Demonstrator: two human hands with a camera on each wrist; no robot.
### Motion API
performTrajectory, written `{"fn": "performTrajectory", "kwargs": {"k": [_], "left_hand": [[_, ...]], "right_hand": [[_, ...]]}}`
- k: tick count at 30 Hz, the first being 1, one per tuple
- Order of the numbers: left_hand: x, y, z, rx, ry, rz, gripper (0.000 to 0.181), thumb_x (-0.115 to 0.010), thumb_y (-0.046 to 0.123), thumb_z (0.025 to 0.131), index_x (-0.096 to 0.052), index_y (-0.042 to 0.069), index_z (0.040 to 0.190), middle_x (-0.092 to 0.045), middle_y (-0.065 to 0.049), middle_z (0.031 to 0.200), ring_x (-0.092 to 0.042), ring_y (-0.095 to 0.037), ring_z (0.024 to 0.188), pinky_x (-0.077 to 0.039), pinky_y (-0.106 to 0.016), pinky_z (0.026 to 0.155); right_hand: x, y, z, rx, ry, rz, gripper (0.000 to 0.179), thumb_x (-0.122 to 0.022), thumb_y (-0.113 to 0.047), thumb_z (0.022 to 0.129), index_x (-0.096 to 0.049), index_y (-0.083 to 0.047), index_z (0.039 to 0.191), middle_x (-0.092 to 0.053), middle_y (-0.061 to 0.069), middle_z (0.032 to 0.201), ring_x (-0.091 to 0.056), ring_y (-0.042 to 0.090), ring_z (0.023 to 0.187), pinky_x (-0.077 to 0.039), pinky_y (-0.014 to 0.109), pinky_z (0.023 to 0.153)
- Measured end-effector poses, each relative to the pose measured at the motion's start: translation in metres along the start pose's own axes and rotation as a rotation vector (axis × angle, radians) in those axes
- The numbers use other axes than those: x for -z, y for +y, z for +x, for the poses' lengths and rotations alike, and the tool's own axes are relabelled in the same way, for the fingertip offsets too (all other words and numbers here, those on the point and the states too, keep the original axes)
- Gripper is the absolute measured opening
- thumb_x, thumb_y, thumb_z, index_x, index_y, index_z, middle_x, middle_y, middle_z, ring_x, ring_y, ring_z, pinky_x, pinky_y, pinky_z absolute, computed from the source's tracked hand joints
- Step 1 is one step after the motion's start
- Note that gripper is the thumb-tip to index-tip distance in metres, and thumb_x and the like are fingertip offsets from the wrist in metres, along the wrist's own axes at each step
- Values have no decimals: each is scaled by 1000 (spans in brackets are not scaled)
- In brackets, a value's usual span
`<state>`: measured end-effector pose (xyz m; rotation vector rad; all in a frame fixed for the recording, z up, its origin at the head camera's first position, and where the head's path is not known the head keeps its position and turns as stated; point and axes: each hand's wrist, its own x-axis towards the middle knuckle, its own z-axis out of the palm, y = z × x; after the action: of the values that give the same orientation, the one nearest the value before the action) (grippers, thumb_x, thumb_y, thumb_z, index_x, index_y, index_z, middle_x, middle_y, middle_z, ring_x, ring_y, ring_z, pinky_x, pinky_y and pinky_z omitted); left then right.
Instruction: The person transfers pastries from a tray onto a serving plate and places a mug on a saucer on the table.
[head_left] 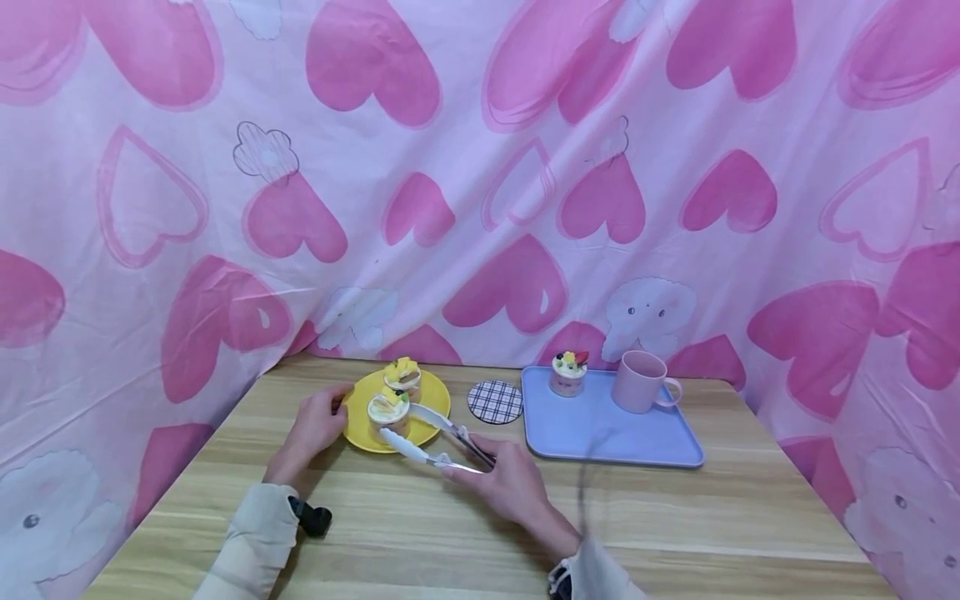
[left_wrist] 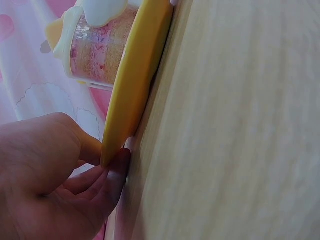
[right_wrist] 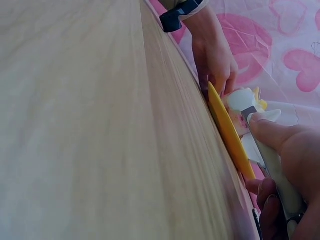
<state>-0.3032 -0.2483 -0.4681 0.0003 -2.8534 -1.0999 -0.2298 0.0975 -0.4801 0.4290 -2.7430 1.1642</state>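
My left hand pinches the left rim of a yellow plate, thumb above and fingers below in the left wrist view. Two clear dessert cups stand on the plate: a front cake cup with cream and fruit, and a rear cake cup with yellow fruit. My right hand grips a pair of tongs with white tips. Those tips are spread on either side of the front cup, close to its wall. In the left wrist view a white tip overlaps the layered cake cup.
Right of the plate lies a round checked coaster. Beyond it, a blue tray carries another cake cup with a strawberry and a pink mug. A pink heart-print cloth hangs behind the wooden table and along its sides.
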Motion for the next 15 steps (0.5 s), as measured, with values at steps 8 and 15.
{"fn": "performTrajectory", "kwargs": {"k": [8, 15], "left_hand": [[-1, -3, 1, -29, 24, 20, 50, -53, 2, 105, -53, -9, 154, -62, -32, 149, -64, -41, 132, -56, -57, 112], [-1, -2, 1, -6, 15, 13, 51, -52, 3, 106, -51, -8, 155, -60, -31, 151, -64, -41, 133, -56, -57, 113]], "right_hand": [[10, 6, -5, -52, -36, 12, 84, -84, -76, 75, -71, -30, 144, -77, -9, 136, -62, 10, 99, -55, 29, 87], [20, 19, -6, -56, -22, 29, 87, -85, -75, 75, -70, -27, 145, -77, -1, 137, -62, 11, 93, -52, 24, 80]]}}
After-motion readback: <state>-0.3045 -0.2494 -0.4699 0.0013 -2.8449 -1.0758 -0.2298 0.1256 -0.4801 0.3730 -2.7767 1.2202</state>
